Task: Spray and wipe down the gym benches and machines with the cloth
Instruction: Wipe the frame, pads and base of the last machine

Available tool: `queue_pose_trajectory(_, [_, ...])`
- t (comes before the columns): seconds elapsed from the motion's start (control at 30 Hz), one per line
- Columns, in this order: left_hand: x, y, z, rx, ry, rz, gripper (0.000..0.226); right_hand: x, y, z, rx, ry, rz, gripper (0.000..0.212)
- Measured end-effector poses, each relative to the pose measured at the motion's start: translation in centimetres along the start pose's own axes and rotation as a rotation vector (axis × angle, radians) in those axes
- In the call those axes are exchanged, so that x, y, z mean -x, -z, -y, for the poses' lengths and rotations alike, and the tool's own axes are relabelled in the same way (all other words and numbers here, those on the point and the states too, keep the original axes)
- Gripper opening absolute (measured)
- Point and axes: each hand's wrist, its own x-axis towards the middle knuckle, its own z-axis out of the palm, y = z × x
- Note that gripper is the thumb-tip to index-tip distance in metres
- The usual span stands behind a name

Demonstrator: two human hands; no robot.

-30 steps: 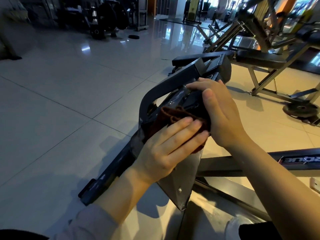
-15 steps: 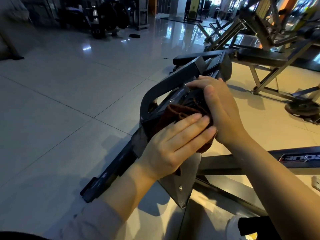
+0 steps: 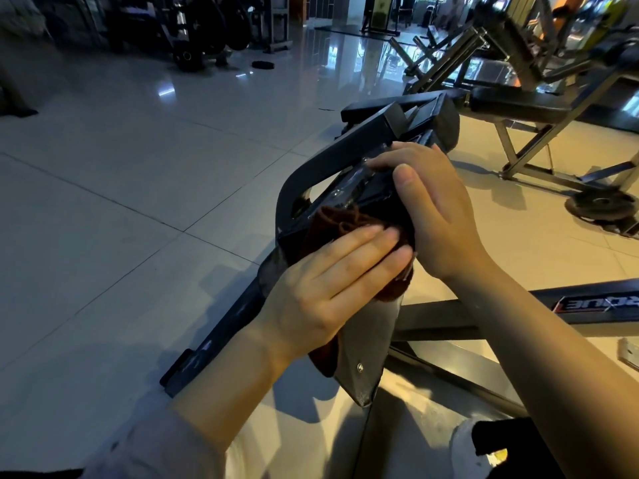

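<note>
Two bare hands seen, no gloves, no rings, no watch. Left hand (image 3: pixel 321 292): forearm bare, pale light-coloured sleeve (image 3: pixel 155 451) pushed back short of wrist, fabric loosely bunched. Right hand (image 3: pixel 435 209): nails kept short, forearm bare to near frame edge, no sleeve seen.

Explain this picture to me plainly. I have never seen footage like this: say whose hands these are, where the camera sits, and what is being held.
There is no robot here. The single view comes from a camera worn on a person's head, looking forward and down at their own two hands. The left hand presses a dark reddish-brown cloth with straight fingers against the black frame of a gym machine. The right hand rests over the top of that same part, its fingers wrapped over the far side, apparently steadying it. Below lies a glossy tiled floor. Behind, to the right, stands a padded bench on a metal frame, among other dim gym equipment.
</note>
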Motion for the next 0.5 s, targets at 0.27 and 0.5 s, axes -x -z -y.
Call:
queue_pose_trajectory(0.27, [2.4,0.0,1.1,0.011,-0.003,0.022,0.039,0.0,0.0,-0.4,0.023,0.012,-0.001,0.042])
queue_pose_trajectory(0.5, [3.5,1.6,-1.2,0.097,0.252,0.121,0.030,-0.3,0.1,0.0,0.051,0.004,0.019,0.047])
